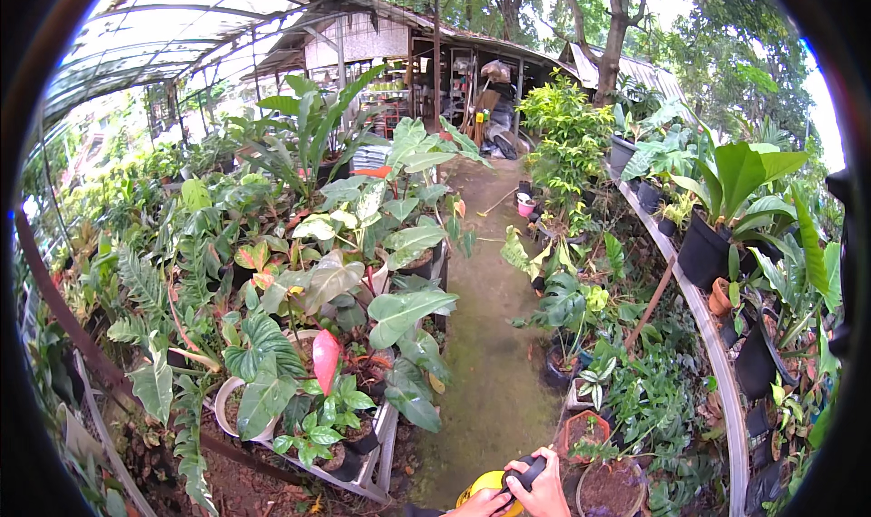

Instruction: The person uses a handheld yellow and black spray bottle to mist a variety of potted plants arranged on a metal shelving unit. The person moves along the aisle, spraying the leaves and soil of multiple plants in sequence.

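Note:
At the bottom edge of the view, my left hand [484,503] is against a yellow container [487,484] with a black top part [522,475]. My right hand [546,488] is wrapped around that black part from the right. The fingers of both hands are close together there, and the lower part of the container is cut off by the picture's edge. To the right of the hands stand an orange hexagonal pot [586,437] and a round pot of soil [612,493].
A mossy concrete path [486,326] runs ahead to an open shed [408,61]. Potted plants crowd a metal-framed bench [381,476] on the left. On the right, a curved metal rail [714,354] borders more pots. A pink pot [526,205] stands beside the path.

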